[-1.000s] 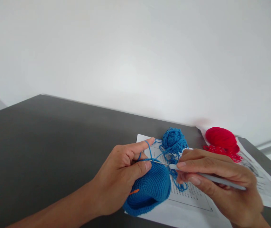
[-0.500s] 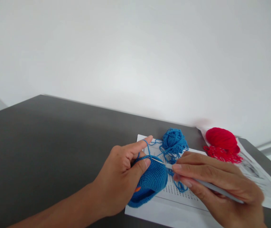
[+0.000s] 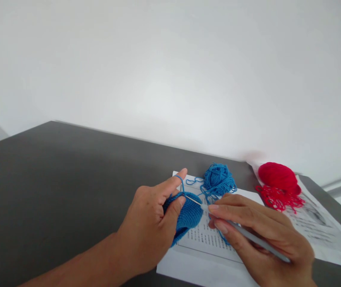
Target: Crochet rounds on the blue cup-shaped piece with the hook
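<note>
The curved blue crocheted yarn piece (image 3: 191, 213) looks matt and ribbed; the slim grey crochet hook (image 3: 252, 236) has a metallic shaft (image 3: 193, 200) and smooth, plastic-looking handle (image 3: 260, 241). The broad dark grey table (image 3: 69, 179) looks smooth and matt.

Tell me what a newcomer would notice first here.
Probably the red yarn ball, vivid on a printed sheet at right. Then the blue crocheted piece at lower centre, held in the left hand, the right hand holding a crochet hook at its edge.
</note>
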`<state>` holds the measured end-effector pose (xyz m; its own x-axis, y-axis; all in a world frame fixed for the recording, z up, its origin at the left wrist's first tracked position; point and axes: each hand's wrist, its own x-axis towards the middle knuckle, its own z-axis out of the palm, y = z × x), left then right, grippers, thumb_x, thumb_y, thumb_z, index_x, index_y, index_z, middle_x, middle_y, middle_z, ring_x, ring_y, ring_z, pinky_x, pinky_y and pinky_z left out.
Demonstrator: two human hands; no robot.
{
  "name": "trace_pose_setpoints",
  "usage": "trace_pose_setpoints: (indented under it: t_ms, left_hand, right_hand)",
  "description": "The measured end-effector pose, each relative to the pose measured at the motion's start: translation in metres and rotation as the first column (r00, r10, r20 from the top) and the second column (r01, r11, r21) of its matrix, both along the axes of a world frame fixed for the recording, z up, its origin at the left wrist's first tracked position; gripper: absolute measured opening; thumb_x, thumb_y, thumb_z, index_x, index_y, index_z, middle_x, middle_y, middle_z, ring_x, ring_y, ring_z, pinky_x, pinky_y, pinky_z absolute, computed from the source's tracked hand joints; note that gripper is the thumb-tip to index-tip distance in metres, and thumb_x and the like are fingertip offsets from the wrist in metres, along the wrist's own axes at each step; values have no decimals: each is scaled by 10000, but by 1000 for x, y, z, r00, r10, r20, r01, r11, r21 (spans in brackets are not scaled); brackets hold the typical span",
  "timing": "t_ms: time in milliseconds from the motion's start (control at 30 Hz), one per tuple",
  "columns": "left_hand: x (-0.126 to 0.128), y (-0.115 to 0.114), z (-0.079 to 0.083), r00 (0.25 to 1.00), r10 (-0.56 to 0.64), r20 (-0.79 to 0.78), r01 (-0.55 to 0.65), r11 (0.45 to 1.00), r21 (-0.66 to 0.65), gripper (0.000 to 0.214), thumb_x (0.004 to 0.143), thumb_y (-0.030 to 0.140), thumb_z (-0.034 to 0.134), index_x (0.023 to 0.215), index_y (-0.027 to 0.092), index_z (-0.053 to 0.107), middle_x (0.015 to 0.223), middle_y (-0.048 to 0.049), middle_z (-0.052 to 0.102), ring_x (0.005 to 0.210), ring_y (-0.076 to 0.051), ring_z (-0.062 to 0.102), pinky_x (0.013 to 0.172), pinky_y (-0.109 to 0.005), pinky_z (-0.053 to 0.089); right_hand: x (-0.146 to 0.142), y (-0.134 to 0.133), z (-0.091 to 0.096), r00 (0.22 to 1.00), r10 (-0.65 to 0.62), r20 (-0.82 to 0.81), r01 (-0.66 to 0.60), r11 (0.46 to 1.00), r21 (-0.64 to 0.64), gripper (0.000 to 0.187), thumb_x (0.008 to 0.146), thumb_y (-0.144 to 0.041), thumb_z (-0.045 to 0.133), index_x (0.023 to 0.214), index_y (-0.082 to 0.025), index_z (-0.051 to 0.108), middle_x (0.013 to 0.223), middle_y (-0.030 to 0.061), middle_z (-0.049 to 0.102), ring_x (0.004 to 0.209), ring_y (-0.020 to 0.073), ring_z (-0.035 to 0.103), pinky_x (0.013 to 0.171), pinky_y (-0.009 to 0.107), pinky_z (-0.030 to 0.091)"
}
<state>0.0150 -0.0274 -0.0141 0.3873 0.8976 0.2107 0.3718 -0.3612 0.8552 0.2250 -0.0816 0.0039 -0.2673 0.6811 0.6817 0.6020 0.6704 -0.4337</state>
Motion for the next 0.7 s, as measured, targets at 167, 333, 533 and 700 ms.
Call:
trace_pose_setpoints:
  t_ms: [167,333,533,700]
  left_hand:
    - [0,0,2,999,-8,49,11,998,-61,516,966,303,538,1458,169,623,543,54,590,393,-100,420,399,-210,354]
    - [0,-1,7,989,-34,144,60,982,-179,533,950,317,573,1451,142,624,662,40,635,444,-68,377,398,-173,358]
    - [3,-1,8,957,19,288,95,922,-375,588,906,326,622,1461,133,609,664,41,621,434,-46,383,416,-158,376]
    - [4,-2,9,934,10,357,162,879,-448,651,883,319,648,1497,117,567,708,6,678,443,-58,432,425,-172,383]
  right_hand:
    - [-3,-2,-4,998,16,-57,-16,1000,-13,254,870,-53,708,1065,-202,774,902,41,789,784,119,763,703,154,619]
    - [-3,-1,-15,910,25,-414,-126,968,-218,231,914,-124,714,1072,-274,791,799,0,761,623,112,741,597,178,621]
    - [-11,7,-25,607,-43,-793,-405,842,-355,102,913,-280,762,993,-253,818,781,26,759,583,140,737,551,223,626]
    - [-11,6,-23,610,-29,-792,-423,833,-357,117,902,-247,773,1009,-240,822,792,38,750,597,148,738,552,238,635]
